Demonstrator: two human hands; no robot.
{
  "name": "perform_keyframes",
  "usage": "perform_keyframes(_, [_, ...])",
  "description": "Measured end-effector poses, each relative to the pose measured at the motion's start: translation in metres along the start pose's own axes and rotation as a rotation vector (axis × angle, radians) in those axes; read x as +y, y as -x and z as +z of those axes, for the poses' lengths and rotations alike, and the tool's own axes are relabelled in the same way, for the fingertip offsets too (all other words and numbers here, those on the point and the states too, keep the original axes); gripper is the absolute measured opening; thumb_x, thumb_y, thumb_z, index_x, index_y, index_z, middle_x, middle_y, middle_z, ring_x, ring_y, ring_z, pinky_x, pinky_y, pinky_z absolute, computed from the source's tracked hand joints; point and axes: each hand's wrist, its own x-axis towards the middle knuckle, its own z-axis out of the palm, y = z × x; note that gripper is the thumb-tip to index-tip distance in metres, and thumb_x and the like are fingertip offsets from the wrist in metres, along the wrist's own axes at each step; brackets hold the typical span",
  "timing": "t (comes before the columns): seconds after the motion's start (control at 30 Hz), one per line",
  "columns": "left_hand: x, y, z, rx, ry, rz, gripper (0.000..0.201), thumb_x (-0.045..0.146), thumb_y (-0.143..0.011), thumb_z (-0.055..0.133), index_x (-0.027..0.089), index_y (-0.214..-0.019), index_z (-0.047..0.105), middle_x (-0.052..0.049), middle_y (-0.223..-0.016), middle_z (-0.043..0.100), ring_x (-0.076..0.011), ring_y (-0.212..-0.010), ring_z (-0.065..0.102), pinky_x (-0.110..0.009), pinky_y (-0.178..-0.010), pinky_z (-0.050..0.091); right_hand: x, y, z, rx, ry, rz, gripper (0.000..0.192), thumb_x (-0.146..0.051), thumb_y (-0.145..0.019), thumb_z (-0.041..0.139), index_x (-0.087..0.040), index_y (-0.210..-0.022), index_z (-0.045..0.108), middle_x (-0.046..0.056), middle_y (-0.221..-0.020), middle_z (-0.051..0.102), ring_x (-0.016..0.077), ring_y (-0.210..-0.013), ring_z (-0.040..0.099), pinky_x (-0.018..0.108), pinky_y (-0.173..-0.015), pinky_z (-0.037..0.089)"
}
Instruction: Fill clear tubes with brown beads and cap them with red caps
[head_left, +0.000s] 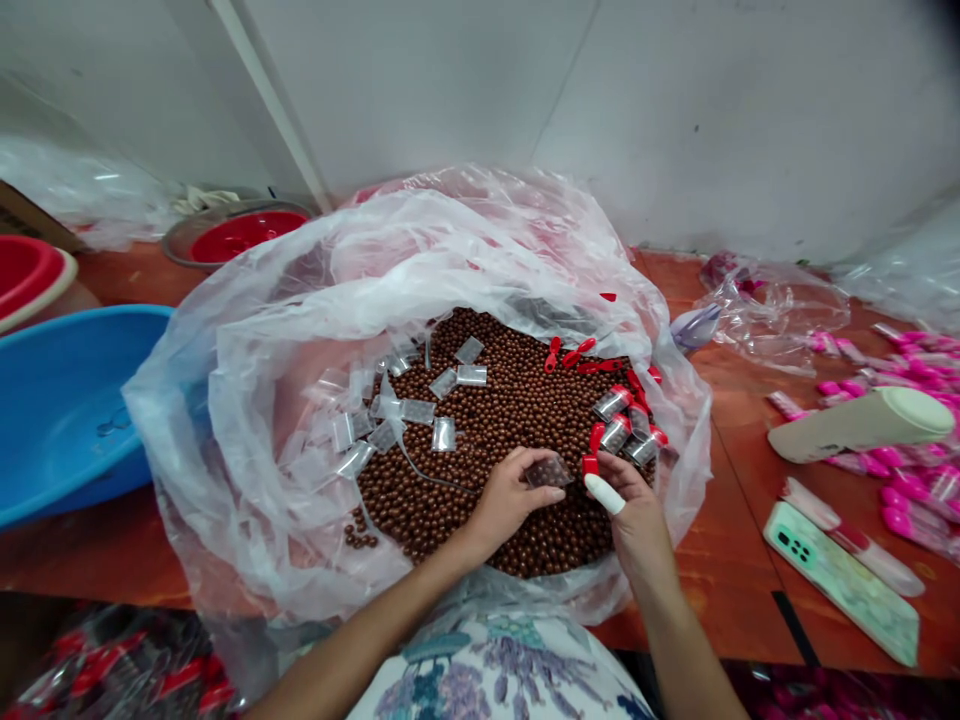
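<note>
The small clear pouch [549,470] sits pinched between both hands just above the brown beads [480,420]. The left hand [510,497] clamps its left edge, and the right hand [626,490], a white cot on its thumb, closes on the right edge, equally near.

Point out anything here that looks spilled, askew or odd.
A few brown beads lie apart from the main heap, strayed onto the clear bag at its left edge. Small empty pouches are strewn loosely over the heap. The right hand wears a white finger cover. The left hand holds a pouch.
</note>
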Motion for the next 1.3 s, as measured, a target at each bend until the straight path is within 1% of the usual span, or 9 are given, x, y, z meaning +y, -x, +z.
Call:
perform_keyframes(0.23, [0.002,0.008,-0.003,0.017,-0.039,-0.026,0.043,0.023,-0.063,0.073,0.019,-0.105,0.065,-0.002,-0.087,0.055,-0.0159,-0.083,0.052,-0.026,-0.076,0.039,-0.008,0.005,0.012,-0.133,0.293,-0.158,0.029,-0.031,-0.074,0.064,-0.025,-0.102,0.067,0.003,-0.109,0.065,0.0218,-0.104,0.057,0.042,-0.097,0.039])
perform_keyframes(0.4, [0.006,0.011,-0.006,0.029,-0.039,-0.036,0.041,0.024,-0.062,0.074,0.02,-0.102,0.067,0.0,-0.081,0.054,-0.0152,-0.079,0.05,-0.026,-0.074,0.037,-0.009,0.011,0.012,-0.167,0.458,-0.329,0.029,-0.028,-0.081,0.056,-0.028,-0.109,0.063,0.003,-0.113,0.063,0.0202,-0.106,0.056,0.041,-0.097,0.039])
perform_keyframes(0.6, [0.012,0.012,-0.005,0.022,-0.043,-0.03,0.036,0.024,-0.06,0.075,0.023,-0.096,0.07,0.001,-0.078,0.053,-0.015,-0.079,0.049,-0.025,-0.075,0.037,-0.008,0.014,0.013,-0.199,0.531,-0.407,0.029,-0.026,-0.085,0.05,-0.029,-0.112,0.061,0.003,-0.114,0.062,0.0193,-0.106,0.056,0.04,-0.097,0.04])
perform_keyframes(0.7, [0.013,0.012,-0.002,0.062,0.136,-0.096,0.039,0.023,-0.058,0.076,0.02,-0.096,0.07,-0.001,-0.085,0.06,-0.0165,-0.082,0.052,-0.027,-0.079,0.038,-0.006,0.015,0.015,-0.257,0.622,-0.455,0.041,-0.027,-0.084,0.051,-0.027,-0.125,0.049,0.005,-0.126,0.054,0.0207,-0.116,0.049,0.041,-0.101,0.036])
perform_keyframes(0.77, [0.015,0.014,0.001,0.063,0.335,-0.188,0.044,0.024,-0.058,0.076,0.019,-0.1,0.068,-0.003,-0.092,0.064,-0.0172,-0.081,0.055,-0.029,-0.078,0.041,-0.005,0.015,0.017,-0.318,0.694,-0.488,0.06,-0.029,-0.078,0.06,-0.025,-0.134,0.037,0.007,-0.133,0.046,0.0229,-0.121,0.043,0.042,-0.102,0.034])
perform_keyframes(0.83, [0.017,0.016,0.003,0.041,0.5,-0.281,0.048,0.026,-0.059,0.075,0.017,-0.105,0.066,-0.005,-0.094,0.066,-0.0165,-0.076,0.058,-0.03,-0.074,0.043,-0.004,0.014,0.018,-0.351,0.743,-0.508,0.076,-0.03,-0.071,0.067,-0.023,-0.137,0.03,0.009,-0.135,0.043,0.0248,-0.123,0.04,0.043,-0.103,0.034])
perform_keyframes(0.87, [0.018,0.018,0.004,0.031,0.555,-0.313,0.048,0.028,-0.061,0.075,0.017,-0.107,0.065,-0.006,-0.093,0.066,-0.0158,-0.073,0.059,-0.029,-0.072,0.044,-0.003,0.014,0.019,-0.352,0.758,-0.51,0.078,-0.031,-0.069,0.069,-0.023,-0.137,0.03,0.009,-0.134,0.044,0.0252,-0.122,0.041,0.043,-0.102,0.034])
perform_keyframes(1.03, [0.019,0.023,0.004,0.037,0.681,-0.379,0.04,0.043,-0.075,0.061,0.012,-0.101,0.066,-0.01,-0.088,0.067,-0.0161,-0.071,0.061,-0.028,-0.065,0.047,0.0,0.013,0.021,-0.319,0.772,-0.497,0.068,-0.03,-0.067,0.068,-0.023,-0.128,0.04,0.009,-0.122,0.052,0.0255,-0.111,0.05,0.042,-0.096,0.039])
perform_keyframes(1.3, [0.016,0.025,0.01,0.073,0.716,-0.304,0.035,0.038,-0.079,0.058,0.012,-0.102,0.065,-0.009,-0.087,0.066,-0.0137,-0.071,0.058,-0.028,-0.067,0.048,0.002,0.016,0.023,-0.274,0.791,-0.556,0.065,-0.025,-0.065,0.065,-0.024,-0.126,0.042,0.008,-0.117,0.056,0.0252,-0.107,0.052,0.041,-0.092,0.042])
